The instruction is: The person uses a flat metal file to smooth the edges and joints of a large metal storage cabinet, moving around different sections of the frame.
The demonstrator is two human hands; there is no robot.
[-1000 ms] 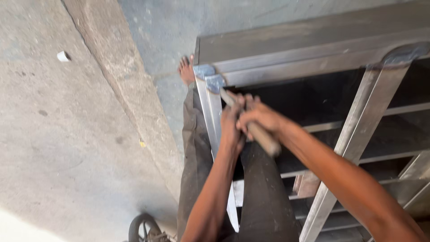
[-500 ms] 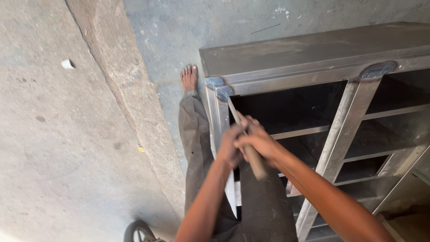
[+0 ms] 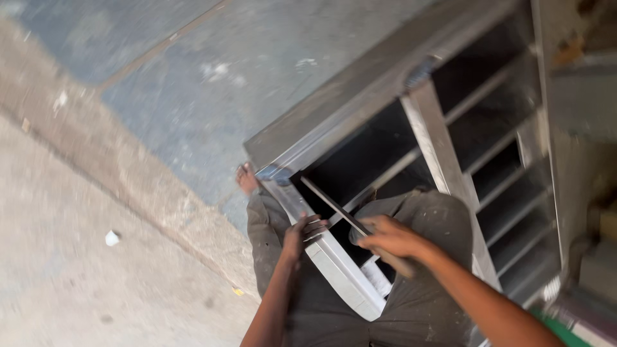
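Observation:
A grey metal shelf frame (image 3: 379,83) lies across my legs on a concrete floor. My left hand (image 3: 301,232) grips its near upright bar (image 3: 334,260) from the side. A long flat metal file with a wooden handle (image 3: 340,209) is in my right hand (image 3: 389,235), fingers closed round the handle. The blade slants up-left, its tip by the frame's near corner (image 3: 276,175). My bare foot (image 3: 247,178) sticks out just left of that corner. Grey trousers cover both legs.
Several thin shelf rails (image 3: 488,160) cross the dark inside of the frame. A raised concrete strip (image 3: 128,167) runs diagonally along the floor at left. A small white scrap (image 3: 112,238) lies beyond it. Something green (image 3: 565,331) shows at the bottom right.
The view has swung, so the frame now sits tilted to the right. My left hand has come off the tool onto the frame's bar; the right hand keeps the file.

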